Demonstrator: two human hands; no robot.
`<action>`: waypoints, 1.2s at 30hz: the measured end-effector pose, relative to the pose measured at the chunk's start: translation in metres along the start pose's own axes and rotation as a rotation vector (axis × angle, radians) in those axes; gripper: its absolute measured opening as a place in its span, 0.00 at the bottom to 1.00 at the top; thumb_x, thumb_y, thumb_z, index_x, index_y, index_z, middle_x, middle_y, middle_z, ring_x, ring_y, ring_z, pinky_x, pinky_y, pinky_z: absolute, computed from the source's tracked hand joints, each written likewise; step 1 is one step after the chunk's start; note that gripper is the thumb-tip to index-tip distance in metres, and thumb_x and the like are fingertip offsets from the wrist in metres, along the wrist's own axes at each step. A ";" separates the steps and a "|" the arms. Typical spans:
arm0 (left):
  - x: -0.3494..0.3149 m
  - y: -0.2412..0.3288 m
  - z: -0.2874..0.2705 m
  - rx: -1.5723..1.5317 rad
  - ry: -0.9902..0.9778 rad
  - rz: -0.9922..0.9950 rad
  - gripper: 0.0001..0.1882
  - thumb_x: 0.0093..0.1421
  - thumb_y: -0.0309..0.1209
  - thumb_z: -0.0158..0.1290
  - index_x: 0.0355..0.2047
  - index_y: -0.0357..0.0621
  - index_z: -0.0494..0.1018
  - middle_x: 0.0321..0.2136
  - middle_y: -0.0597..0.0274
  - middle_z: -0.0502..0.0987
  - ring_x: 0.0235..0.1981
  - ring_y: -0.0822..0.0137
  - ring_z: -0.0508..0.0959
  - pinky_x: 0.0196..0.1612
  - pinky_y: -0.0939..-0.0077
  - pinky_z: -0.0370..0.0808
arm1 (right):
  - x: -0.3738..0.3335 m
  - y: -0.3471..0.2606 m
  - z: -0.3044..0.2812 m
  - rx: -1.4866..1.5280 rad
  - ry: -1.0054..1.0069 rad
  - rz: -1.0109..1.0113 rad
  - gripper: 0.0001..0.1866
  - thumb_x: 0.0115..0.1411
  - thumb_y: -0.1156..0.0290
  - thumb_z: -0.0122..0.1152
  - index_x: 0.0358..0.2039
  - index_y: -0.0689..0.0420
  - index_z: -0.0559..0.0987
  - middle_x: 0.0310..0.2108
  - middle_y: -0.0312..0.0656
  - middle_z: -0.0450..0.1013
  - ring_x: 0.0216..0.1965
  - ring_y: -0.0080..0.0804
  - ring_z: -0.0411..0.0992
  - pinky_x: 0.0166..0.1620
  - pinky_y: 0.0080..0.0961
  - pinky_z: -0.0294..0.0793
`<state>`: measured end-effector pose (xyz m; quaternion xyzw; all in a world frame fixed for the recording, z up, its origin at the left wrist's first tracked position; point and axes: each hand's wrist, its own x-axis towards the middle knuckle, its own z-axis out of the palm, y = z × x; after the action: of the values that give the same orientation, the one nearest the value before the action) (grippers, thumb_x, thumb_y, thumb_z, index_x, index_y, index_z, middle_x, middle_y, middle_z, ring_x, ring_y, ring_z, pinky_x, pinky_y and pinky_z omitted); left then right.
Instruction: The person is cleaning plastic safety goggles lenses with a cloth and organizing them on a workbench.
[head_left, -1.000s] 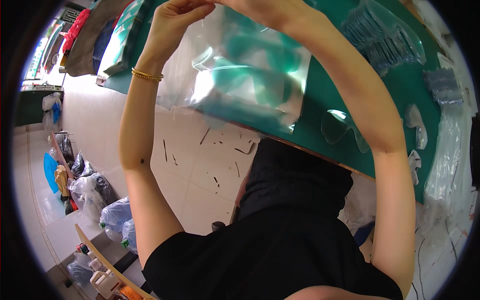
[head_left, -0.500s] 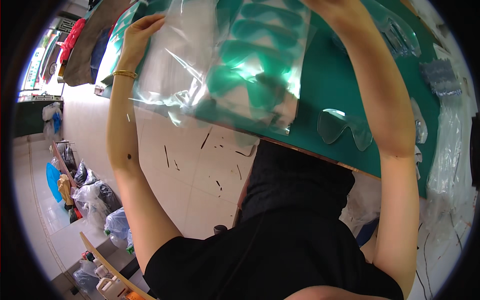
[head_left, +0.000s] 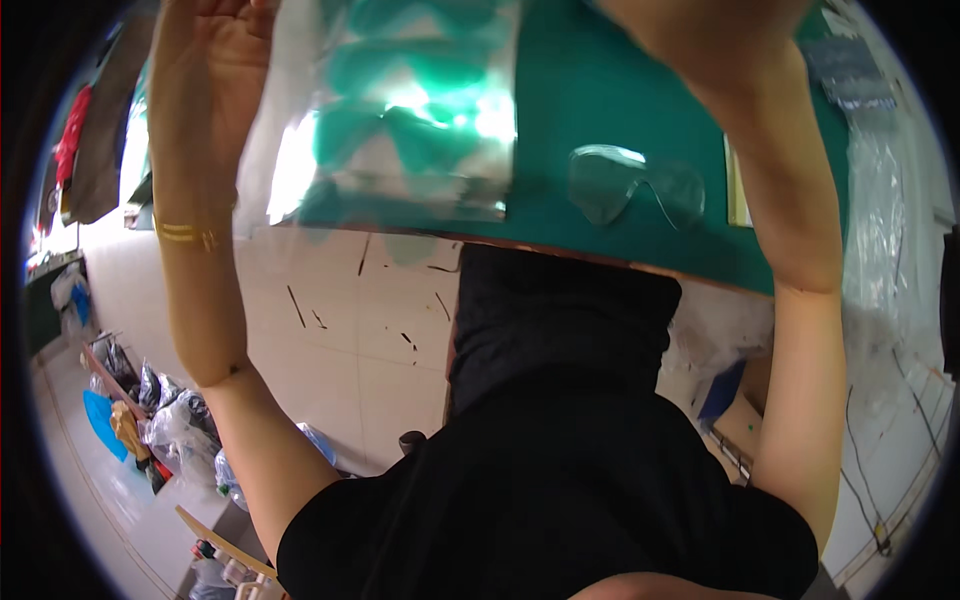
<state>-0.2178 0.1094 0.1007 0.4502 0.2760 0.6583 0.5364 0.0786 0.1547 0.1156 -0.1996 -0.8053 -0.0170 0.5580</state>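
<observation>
My left hand (head_left: 228,70) is at the upper left, palm partly showing, its fingers cut off by the top edge. It is beside a clear, shiny plastic sheet or bag (head_left: 500,150) with a column of green lens-shaped pieces (head_left: 430,135). Only the wrist end of my right hand (head_left: 710,40) shows at the top edge, blurred; its fingers are out of sight, so what it holds cannot be seen. A transparent visor-like lens (head_left: 602,188) with a nose notch lies between the plastic and my right forearm.
The green tabletop (head_left: 560,110) ends at a brown front edge near my lap. A flat, pale-edged object (head_left: 738,185) lies partly under my right forearm. Crumpled clear plastic (head_left: 880,230) hangs at the right. Bagged items (head_left: 180,430) stand on the floor at the left.
My view has shifted, and table items appear further left and higher. My left hand has turned to show its palm. The clear pieces at the upper right are no longer visible; a pale-edged object now shows.
</observation>
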 end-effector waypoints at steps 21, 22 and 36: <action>-0.139 -0.116 0.125 0.177 -0.371 -0.367 0.10 0.55 0.19 0.64 0.35 0.34 0.74 0.34 0.51 0.77 0.33 0.65 0.77 0.38 0.75 0.74 | -0.184 -0.099 -0.154 0.736 0.130 1.438 0.13 0.56 0.74 0.71 0.37 0.64 0.77 0.22 0.34 0.72 0.19 0.13 0.66 0.22 0.10 0.60; -0.141 -0.119 0.126 0.241 -0.332 -0.343 0.09 0.56 0.18 0.63 0.36 0.33 0.74 0.35 0.51 0.76 0.33 0.66 0.77 0.37 0.75 0.75 | -0.185 -0.099 -0.155 0.734 0.134 1.446 0.13 0.56 0.74 0.71 0.37 0.64 0.77 0.22 0.34 0.72 0.19 0.13 0.66 0.22 0.10 0.60; -0.134 -0.153 0.154 0.747 0.135 -0.379 0.20 0.60 0.16 0.57 0.52 0.30 0.70 0.27 0.61 0.77 0.22 0.80 0.74 0.21 0.89 0.72 | -0.183 -0.080 -0.123 0.111 -0.062 1.613 0.10 0.62 0.69 0.66 0.28 0.62 0.79 0.15 0.30 0.68 0.13 0.11 0.60 0.17 0.11 0.52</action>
<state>-0.0081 0.0048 -0.0007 0.5108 0.6081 0.4310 0.4284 0.2152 -0.0052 0.0118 -0.6913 -0.4283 0.4362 0.3851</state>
